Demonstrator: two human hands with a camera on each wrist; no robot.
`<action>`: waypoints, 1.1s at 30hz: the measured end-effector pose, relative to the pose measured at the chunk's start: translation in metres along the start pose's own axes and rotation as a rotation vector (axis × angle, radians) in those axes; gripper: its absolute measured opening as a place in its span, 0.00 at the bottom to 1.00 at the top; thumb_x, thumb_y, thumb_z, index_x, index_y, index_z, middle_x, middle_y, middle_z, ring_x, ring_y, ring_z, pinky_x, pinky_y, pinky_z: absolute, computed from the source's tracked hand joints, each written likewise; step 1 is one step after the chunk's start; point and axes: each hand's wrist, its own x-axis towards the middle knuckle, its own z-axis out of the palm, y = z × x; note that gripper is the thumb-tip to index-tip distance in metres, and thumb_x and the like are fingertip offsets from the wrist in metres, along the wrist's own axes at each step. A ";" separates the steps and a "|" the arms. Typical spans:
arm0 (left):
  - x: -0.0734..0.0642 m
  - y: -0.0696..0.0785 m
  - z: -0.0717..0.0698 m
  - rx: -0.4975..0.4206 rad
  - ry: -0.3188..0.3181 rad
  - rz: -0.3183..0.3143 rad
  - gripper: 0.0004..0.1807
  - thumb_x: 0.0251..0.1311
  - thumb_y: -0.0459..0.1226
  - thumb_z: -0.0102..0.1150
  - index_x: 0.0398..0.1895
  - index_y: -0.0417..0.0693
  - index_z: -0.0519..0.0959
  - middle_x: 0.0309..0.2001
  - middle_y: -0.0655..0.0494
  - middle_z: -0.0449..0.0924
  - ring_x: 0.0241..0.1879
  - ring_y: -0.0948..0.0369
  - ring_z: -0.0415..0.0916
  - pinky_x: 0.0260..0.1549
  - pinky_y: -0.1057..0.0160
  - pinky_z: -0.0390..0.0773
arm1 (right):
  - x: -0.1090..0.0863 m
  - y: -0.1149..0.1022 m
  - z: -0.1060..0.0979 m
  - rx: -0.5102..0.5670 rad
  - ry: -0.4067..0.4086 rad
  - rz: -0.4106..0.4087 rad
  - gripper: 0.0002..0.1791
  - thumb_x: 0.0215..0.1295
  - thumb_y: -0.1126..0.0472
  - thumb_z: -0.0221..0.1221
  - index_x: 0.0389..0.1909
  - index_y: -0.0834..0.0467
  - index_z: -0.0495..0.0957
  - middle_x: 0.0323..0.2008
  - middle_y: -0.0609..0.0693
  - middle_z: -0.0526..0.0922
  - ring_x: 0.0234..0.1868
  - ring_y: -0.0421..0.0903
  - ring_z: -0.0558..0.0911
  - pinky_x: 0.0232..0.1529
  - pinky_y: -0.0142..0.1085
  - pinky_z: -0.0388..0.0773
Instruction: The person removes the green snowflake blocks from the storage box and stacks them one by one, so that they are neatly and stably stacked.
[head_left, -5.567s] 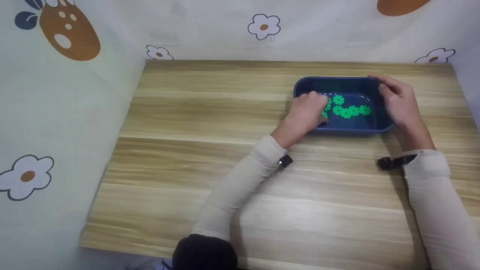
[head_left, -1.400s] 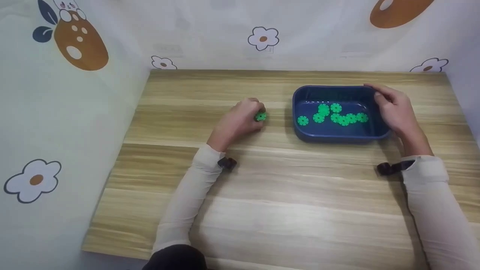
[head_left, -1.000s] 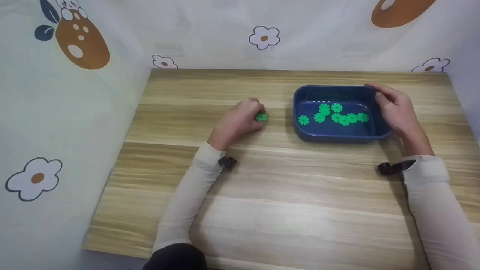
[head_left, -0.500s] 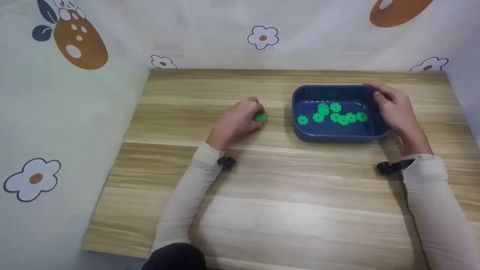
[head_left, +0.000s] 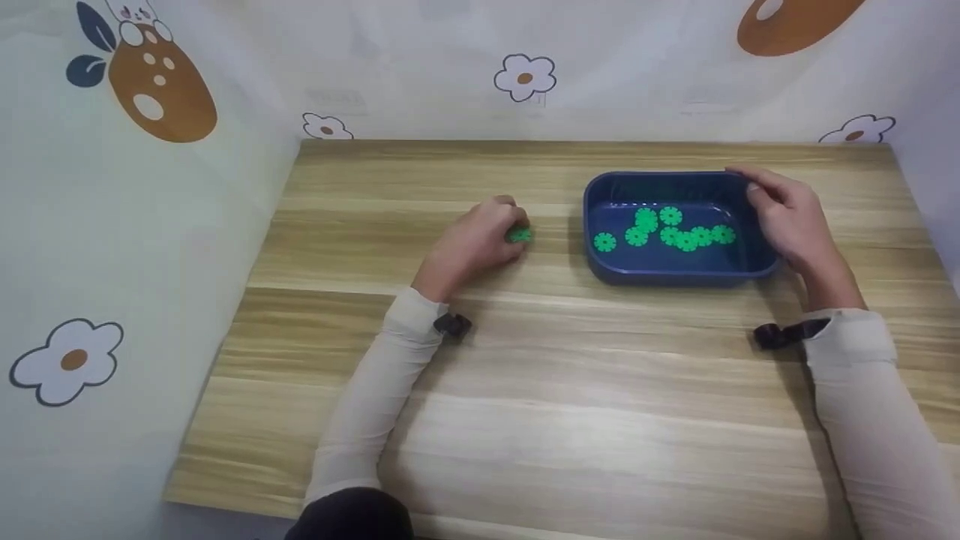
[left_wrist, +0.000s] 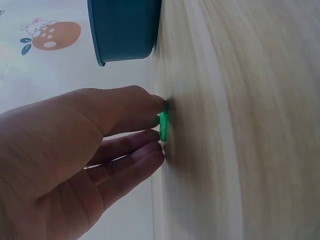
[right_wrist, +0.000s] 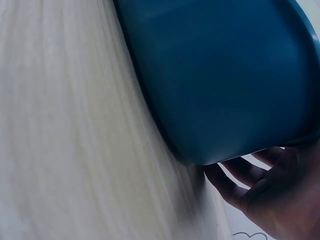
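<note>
- Gripping the right end of a blue box (head_left: 679,274) with the right hand (head_left: 796,216), thumb over the rim and fingers against the outside wall.
- Looking down into the box at loose discs (head_left: 700,237), all green and notched round the edge, lying on its floor.
- Seeing one of these alone near the left end, a small overlapping bunch left of the middle, a single just beside that bunch, and an overlapping row running toward the right end.
- Pinching another green disc (head_left: 521,235) in the left hand (head_left: 476,238), fingertips and thumb nearly closed around it.
- Holding this one almost flat, low at the wooden table (head_left: 525,405), left of the box and apart from it.
- Facing a pale wall (head_left: 420,67) printed with flowers, and making out faint marks (head_left: 335,98) too dim to read.
</note>
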 end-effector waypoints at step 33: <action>0.036 0.083 -0.004 -0.080 0.097 0.215 0.23 0.77 0.51 0.63 0.68 0.50 0.83 0.65 0.53 0.84 0.66 0.59 0.79 0.70 0.64 0.77 | 0.000 0.001 0.001 0.024 0.007 -0.001 0.24 0.87 0.51 0.45 0.74 0.43 0.79 0.77 0.48 0.76 0.76 0.38 0.72 0.84 0.42 0.60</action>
